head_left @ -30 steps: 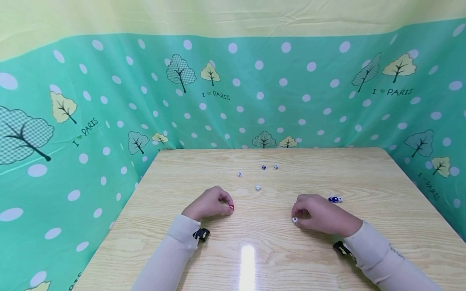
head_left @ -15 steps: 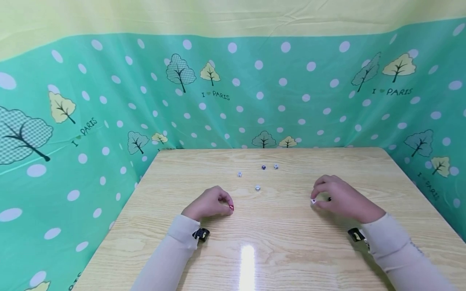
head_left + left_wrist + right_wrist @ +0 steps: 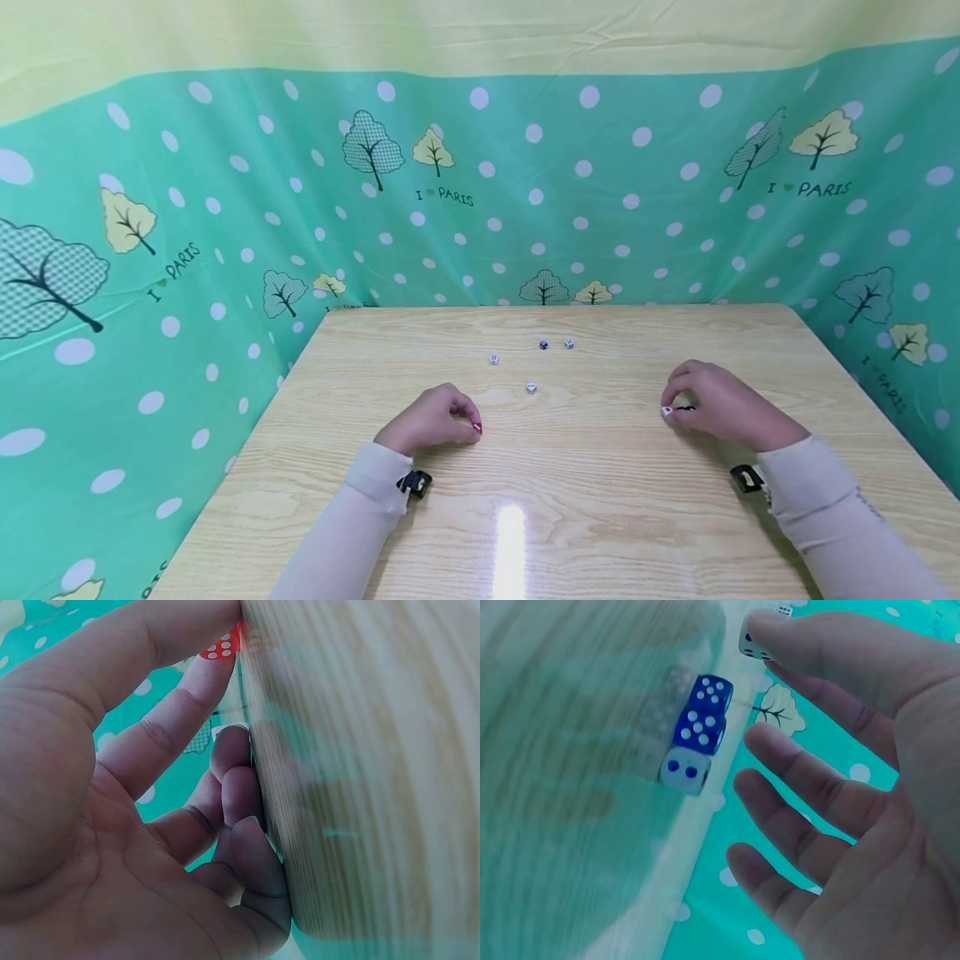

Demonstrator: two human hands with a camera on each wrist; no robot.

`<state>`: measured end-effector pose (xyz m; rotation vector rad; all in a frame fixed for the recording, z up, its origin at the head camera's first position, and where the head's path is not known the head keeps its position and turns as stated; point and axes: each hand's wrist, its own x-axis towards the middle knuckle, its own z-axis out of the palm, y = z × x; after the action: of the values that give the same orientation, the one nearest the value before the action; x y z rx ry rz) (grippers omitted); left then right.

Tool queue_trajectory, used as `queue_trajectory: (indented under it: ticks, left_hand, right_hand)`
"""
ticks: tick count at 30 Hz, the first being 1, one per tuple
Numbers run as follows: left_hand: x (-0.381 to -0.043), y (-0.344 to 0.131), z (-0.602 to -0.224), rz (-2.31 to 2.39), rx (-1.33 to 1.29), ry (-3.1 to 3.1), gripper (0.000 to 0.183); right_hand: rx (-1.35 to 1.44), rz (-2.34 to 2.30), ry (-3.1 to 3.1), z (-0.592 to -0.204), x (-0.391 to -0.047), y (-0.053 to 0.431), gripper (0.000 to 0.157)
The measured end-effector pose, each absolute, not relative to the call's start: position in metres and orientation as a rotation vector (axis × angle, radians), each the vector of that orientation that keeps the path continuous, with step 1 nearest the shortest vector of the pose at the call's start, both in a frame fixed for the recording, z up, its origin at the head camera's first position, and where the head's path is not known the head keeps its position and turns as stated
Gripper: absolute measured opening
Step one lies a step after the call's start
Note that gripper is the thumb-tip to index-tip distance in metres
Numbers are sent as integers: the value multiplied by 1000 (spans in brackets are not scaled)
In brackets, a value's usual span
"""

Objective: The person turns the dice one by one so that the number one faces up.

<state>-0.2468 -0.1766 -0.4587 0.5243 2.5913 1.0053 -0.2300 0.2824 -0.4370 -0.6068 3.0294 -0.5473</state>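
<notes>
My left hand (image 3: 438, 417) pinches a red die (image 3: 477, 427) with white pips between thumb and forefinger, low at the tabletop. In the left wrist view the red die (image 3: 222, 646) shows between the fingertips, and the other fingers curl against the wood. Farther right, my right hand (image 3: 720, 407) pinches a white die (image 3: 667, 412) between thumb and forefinger. Beside it stands a row of two blue dice (image 3: 698, 729) and a white die (image 3: 685, 771), clearest in the right wrist view. From the head, that row is mostly hidden behind the right hand.
Toward the back of the wooden table (image 3: 570, 483) lie loose dice: a white die (image 3: 494, 360), another white die (image 3: 531, 388), a dark blue die (image 3: 543, 345) and a third white die (image 3: 569, 343). A green dotted curtain (image 3: 450, 250) surrounds the table's back and sides.
My right hand has carried the white die right and away from me, up to the end of the row of dice. My left hand has stayed in place with the red die.
</notes>
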Motion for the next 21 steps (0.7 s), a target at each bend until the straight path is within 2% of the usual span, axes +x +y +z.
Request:
queue_trajectory:
  ticks: [21]
  left_hand:
    - [-248,-177,-461,1008,522,2585,11]
  right_hand:
    - [-586,-531,2998,-437,-232,293,15]
